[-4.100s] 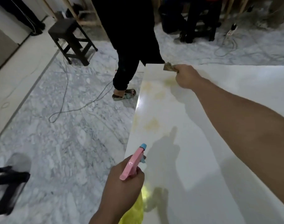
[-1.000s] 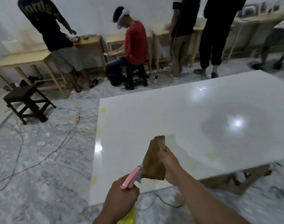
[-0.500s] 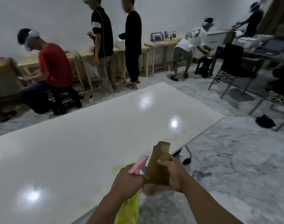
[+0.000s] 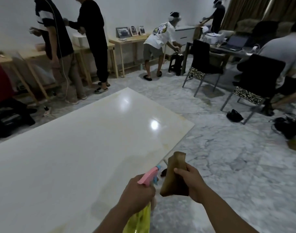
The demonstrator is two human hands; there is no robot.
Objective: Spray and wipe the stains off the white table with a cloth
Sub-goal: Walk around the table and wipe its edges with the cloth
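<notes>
While the left hand (image 4: 137, 194) grips the spray bottle (image 4: 142, 214), the right hand (image 4: 191, 184) clutches the brown cloth (image 4: 174, 175).

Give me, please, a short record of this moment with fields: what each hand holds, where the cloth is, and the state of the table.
left hand: grip closed on the spray bottle, pink trigger head, yellow body
right hand: grip closed on the brown cloth
cloth position: held up in the air, off the table
white table: glossy, faint yellowish stains near the right edge
wiping: not happening now
</notes>
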